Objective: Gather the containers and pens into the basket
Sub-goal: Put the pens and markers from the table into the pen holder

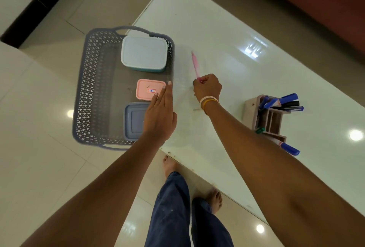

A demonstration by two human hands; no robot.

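Basket (85,88) overhangs glossy white table (227,45) above tiled floor (39,157); right hand (207,88) grips pink pen (195,66), left hand (160,116) flat.

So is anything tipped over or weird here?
Yes. The pen holder lies on its side on the table, markers poking out sideways. The basket also hangs partly past the table's edge.

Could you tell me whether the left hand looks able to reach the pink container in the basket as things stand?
Probably yes: the left hand hangs open over the basket, its fingertips at the pink container, with nothing between them.
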